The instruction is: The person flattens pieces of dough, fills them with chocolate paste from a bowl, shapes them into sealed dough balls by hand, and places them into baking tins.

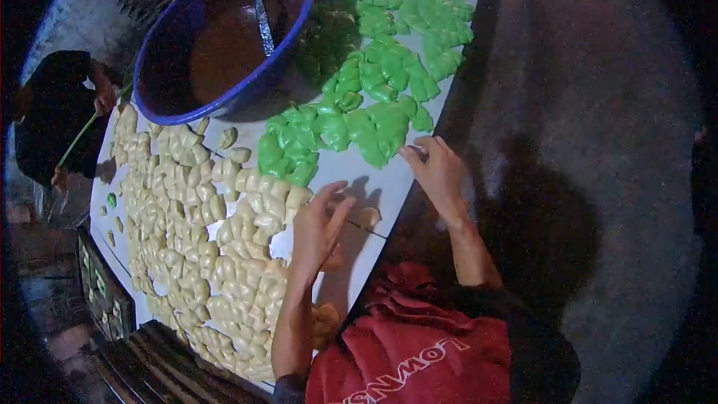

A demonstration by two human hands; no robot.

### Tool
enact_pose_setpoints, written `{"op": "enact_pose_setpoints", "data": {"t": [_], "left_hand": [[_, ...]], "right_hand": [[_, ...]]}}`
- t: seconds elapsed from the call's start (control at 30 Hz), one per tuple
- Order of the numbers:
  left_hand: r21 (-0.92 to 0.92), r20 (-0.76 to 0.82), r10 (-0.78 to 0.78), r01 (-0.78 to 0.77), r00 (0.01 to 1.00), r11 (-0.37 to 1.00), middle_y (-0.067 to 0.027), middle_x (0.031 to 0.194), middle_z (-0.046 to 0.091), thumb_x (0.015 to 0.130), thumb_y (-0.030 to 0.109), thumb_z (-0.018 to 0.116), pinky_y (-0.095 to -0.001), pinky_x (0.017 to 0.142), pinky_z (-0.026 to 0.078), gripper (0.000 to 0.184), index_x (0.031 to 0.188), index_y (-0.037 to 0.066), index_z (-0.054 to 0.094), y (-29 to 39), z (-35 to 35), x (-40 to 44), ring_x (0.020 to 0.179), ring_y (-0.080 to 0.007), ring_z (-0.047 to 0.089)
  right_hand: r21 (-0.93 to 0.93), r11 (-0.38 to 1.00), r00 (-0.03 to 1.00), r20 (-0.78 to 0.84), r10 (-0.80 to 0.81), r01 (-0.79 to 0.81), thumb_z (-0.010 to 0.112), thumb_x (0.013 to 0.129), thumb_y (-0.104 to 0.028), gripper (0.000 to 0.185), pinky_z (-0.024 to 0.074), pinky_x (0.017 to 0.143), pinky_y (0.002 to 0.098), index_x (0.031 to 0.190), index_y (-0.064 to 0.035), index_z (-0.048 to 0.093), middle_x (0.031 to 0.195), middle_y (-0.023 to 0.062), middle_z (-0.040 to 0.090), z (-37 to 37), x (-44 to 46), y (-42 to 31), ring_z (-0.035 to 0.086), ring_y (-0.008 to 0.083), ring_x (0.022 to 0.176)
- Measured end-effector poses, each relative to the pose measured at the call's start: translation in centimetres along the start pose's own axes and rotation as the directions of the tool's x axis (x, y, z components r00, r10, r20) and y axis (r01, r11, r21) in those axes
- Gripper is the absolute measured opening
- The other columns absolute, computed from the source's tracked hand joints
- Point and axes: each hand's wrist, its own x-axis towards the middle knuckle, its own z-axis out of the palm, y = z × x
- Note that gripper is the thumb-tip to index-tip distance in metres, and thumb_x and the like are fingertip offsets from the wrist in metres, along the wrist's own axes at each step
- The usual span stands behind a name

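My left hand point(320, 224) hovers over the white tabletop by the edge of the cream-coloured dough pieces point(176, 209), its fingers apart with nothing seen in them. Beside the table's right edge, my right hand point(437, 168) has its fingers loosely bent and thumb apart. Its fingertips are close to the nearest glossy green dough pieces point(378, 131); whether they touch is unclear. Between my hands, a small pale dough piece point(369, 217) lies on the white table point(348, 258). The cream pieces spread over the left part of the table, the green ones over the far right.
A large blue basin point(224, 108) of brown liquid stands on the table, a metal utensil point(262, 19) leaning inside. Another person's hand point(103, 97) holds a long thin green strip point(78, 137) at the left. A dark slatted rack point(161, 366) is at lower left.
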Motion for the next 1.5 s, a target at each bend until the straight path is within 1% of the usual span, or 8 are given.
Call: {"op": "enact_pose_setpoints", "data": {"t": [0.37,0.57,0.67,0.8,0.9,1.03,1.3,1.5], "left_hand": [[0.429,-0.083,0.23,-0.174,0.97,0.886,-0.0119,0.108,0.063,0.077,0.023,0.073,-0.0405,0.066,0.053,0.046,0.118,0.012,0.056,0.6,6.0,8.2,0.083,-0.0322,0.066],[0.241,-0.194,0.171,-0.122,0.966,0.963,-0.0139,0.083,0.068,0.081,0.019,0.072,-0.0335,0.056,0.051,0.022,0.098,0.006,0.066,1.3,4.9,5.7,0.061,-0.0246,0.065],[0.126,-0.208,0.126,-0.101,0.97,0.987,-0.0136,0.084,0.069,0.08,0.014,0.074,-0.0307,0.057,0.051,0.024,0.101,0.005,0.066,2.6,4.5,2.8,0.063,-0.0199,0.066],[0.15,-0.149,0.057,-0.035,0.987,0.988,-0.0152,0.087,0.07,0.08,0.009,0.074,-0.0285,0.062,0.052,0.023,0.101,0.001,0.067,4.7,4.6,1.1,0.072,-0.019,0.069],[-0.126,-0.182,-0.076,0.053,0.98,0.991,-0.0138,0.087,0.071,0.081,0.007,0.073,-0.0294,0.067,0.053,0.023,0.104,0.004,0.069,4.0,4.1,0.9,0.075,-0.0228,0.07],[0.256,-0.235,0.265,-0.203,0.935,0.945,-0.0133,0.109,0.068,0.08,0.001,0.07,-0.0315,0.071,0.055,0.04,0.119,0.012,0.065,2.0,2.4,3.8,0.087,-0.0269,0.069],[0.517,0.415,0.545,-0.682,0.728,0.518,-0.0056,0.135,0.053,0.08,0.018,0.057,-0.0427,0.105,0.036,0.038,0.114,0.03,0.069,1.6,3.1,10.5,0.129,-0.0301,0.044],[0.522,0.394,0.549,-0.672,0.737,0.526,-0.0007,0.132,0.056,0.078,0.019,0.06,-0.0428,0.105,0.037,0.034,0.107,0.031,0.072,0.4,2.9,10.7,0.128,-0.0281,0.045]], "right_hand": [[0.298,0.946,0.977,0.198,0.073,-0.131,0.067,0.087,-0.028,0.028,0.0527,0.059,0.0344,0.087,0.0001,0.067,0.081,0.0125,0.068,1.1,0.5,1.7,0.067,0.0223,0.067],[0.559,0.311,0.626,0.757,0.186,-0.768,0.061,0.093,-0.029,0.033,0.0566,0.064,0.0333,0.099,0.0031,0.064,0.089,0.0103,0.068,-0.5,-2.3,-2.1,0.066,0.0174,0.073],[0.727,0.086,0.73,0.667,0.147,-0.682,0.062,0.092,-0.028,0.033,0.0552,0.072,0.0353,0.105,0.0017,0.063,0.096,0.011,0.067,3.5,-3.3,-2.0,0.066,0.019,0.08],[0.619,-0.238,0.574,0.785,0.235,-0.749,0.063,0.091,-0.027,0.027,0.0517,0.067,0.0312,0.105,-0.0038,0.063,0.091,0.0083,0.067,4.0,-1.6,-4.2,0.065,0.0169,0.075],[0.7,-0.144,0.654,0.708,0.267,-0.7,0.063,0.091,-0.027,0.027,0.05,0.063,0.0302,0.104,-0.0037,0.062,0.082,0.0058,0.065,4.3,-1.5,-3.6,0.062,0.0158,0.069],[0.643,0.179,0.666,0.735,0.131,-0.745,0.059,0.094,-0.03,0.027,0.0461,0.052,0.0281,0.099,-0.0033,0.061,0.075,0.0041,0.06,2.7,-1.9,-2.4,0.057,0.0136,0.059],[0.336,0.892,0.816,0.575,0.061,-0.303,0.051,0.093,-0.023,0.028,0.0419,0.053,0.0303,0.08,0.0007,0.058,0.064,0.0035,0.054,1.3,-1.5,-1.1,0.052,0.0128,0.057],[0.307,0.915,0.811,0.585,0.037,-0.263,0.062,0.088,-0.025,0.026,0.0482,0.062,0.0398,0.097,-0.0001,0.064,0.076,0.0179,0.065,-1.6,-1.3,0.1,0.063,0.0265,0.066]]}}
